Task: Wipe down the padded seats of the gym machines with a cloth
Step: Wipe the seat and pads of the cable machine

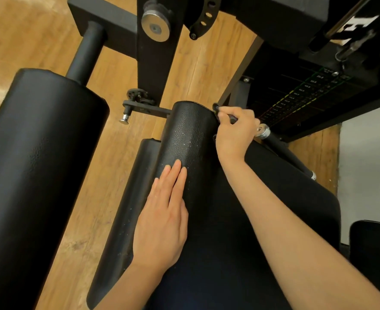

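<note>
Wooden floor [198, 70] underlies black gym equipment. Left hand [162, 220] lies flat, fingers straight, on the textured roller pad [189, 135]; beyond it, right hand [236, 133] pinches a small black knob [216, 107].

Left hand [162, 222]: palm down, fingers straight and held together, pointing far, forearm entering from the near edge. Right hand [236, 133]: farther and to the right, fingers curled, thumb and fingertips pinching; bare forearm stretched out from the near right corner
</note>
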The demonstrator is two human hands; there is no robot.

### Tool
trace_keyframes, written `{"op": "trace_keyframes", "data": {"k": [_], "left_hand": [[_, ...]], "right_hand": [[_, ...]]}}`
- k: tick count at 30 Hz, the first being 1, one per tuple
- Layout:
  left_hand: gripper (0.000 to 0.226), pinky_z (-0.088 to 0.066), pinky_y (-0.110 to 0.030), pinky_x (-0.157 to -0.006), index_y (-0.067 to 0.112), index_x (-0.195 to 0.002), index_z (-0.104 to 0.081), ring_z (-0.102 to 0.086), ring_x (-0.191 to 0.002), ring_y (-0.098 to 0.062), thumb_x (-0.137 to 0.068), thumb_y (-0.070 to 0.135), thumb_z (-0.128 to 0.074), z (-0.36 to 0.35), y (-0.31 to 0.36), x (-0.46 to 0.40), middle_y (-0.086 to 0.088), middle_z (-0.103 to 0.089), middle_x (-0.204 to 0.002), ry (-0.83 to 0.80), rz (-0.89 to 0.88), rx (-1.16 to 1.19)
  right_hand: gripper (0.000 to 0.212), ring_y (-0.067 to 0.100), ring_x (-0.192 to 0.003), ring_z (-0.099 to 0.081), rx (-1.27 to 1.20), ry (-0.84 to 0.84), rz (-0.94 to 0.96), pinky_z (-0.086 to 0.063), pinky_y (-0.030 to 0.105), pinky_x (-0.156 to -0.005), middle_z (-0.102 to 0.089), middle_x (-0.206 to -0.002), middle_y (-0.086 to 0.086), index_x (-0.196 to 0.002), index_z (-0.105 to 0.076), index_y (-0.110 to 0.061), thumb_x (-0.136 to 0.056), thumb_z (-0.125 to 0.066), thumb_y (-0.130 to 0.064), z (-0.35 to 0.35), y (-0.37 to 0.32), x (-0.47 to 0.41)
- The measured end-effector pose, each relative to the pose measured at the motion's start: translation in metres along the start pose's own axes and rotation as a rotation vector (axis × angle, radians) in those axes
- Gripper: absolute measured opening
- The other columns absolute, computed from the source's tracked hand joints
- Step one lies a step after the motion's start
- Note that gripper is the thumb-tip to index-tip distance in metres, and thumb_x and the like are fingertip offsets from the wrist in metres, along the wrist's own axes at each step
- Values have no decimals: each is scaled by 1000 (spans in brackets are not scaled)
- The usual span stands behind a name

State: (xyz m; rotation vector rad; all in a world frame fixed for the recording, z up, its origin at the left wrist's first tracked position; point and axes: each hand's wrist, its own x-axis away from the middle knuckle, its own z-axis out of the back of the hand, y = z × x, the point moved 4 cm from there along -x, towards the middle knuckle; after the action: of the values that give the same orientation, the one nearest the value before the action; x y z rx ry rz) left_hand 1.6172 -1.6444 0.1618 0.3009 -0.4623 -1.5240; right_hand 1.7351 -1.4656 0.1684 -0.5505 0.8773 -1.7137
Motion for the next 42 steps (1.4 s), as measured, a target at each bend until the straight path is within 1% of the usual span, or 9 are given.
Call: {"op": "trace_keyframes", "data": {"k": [5, 9, 14, 18, 23, 29, 35, 40, 42], "left_hand": [[58, -7, -31, -126, 12, -158, -22, -12, -154, -15, -101, 21, -32, -1, -2, 1, -2, -18, -166, 4, 3, 27], [58, -13, -35, -125, 11, -158, -22, -16, -154, -18, -102, 23, -29, -1, 0, -1, -4, -20, -166, 4, -8, 5], [57, -18, -37, -124, 9, -157, -25, -20, -152, -20, -101, 23, -29, -2, 0, -1, -6, -23, -165, 41, -17, -39], [57, -26, -42, -122, 7, -155, -28, -24, -151, -22, -101, 24, -29, -1, -1, 0, -9, -26, -163, 44, -27, -52], [57, -17, -40, -121, 8, -154, -32, -26, -150, -22, -100, 25, -30, -2, -1, -1, -9, -30, -161, 58, -23, -99], [57, -21, -40, -123, 11, -153, -35, -28, -149, -20, -98, 27, -32, -2, 0, 0, -7, -33, -160, 63, -4, -99], [57, -24, -45, -118, 11, -152, -37, -32, -147, -20, -98, 27, -32, -3, -2, 1, -6, -35, -160, 79, 9, -123], [60, -28, -47, -115, 10, -149, -41, -40, -142, -22, -96, 37, -35, 19, -5, 20, -9, -40, -155, 117, 175, -53], [62, -19, -37, -122, 11, -151, -37, -34, -145, -20, -98, 41, -34, 20, -11, 43, -7, -36, -157, 114, 240, -9]], "right_hand": [[10, 12, -95, -48, -3, -192, 121, -41, 15, -81, -57, -95, -4, -90, -73, -19, -90, -67, -12, 29, 12, 97], [12, 18, -100, -53, -20, -167, 133, -48, 37, -90, -61, -98, 1, -92, -75, -21, -88, -67, -14, 6, 5, 30], [11, 12, -100, -50, -45, -195, 178, -42, 17, -85, -58, -100, -3, -98, -75, -21, -91, -67, -18, 14, 7, 55], [11, 9, -96, -47, 4, -282, 251, -41, 14, -79, -56, -97, -5, -95, -74, -20, -92, -66, -13, 30, 9, 90], [12, 14, -97, -45, 13, -93, 183, -31, 2, -80, -58, -101, 6, -99, -74, -14, -92, -64, -14, -19, -17, 6], [8, 14, -94, -46, 78, -453, 501, -38, 14, -79, -56, -97, 0, -95, -73, -15, -93, -66, -15, 7, -14, 66], [12, 13, -95, -44, 80, -235, 492, -38, 16, -81, -59, -99, -1, -99, -74, -18, -92, -65, -17, -36, -40, 9], [18, 12, -95, -44, 103, -421, 564, -40, 21, -81, -54, -103, -4, -109, -72, -17, -96, -61, -12, 16, -8, 67], [17, 14, -96, -43, 111, -357, 561, -41, 25, -84, -52, -100, -3, -104, -74, -15, -95, -60, -11, -6, -21, 35]]}}
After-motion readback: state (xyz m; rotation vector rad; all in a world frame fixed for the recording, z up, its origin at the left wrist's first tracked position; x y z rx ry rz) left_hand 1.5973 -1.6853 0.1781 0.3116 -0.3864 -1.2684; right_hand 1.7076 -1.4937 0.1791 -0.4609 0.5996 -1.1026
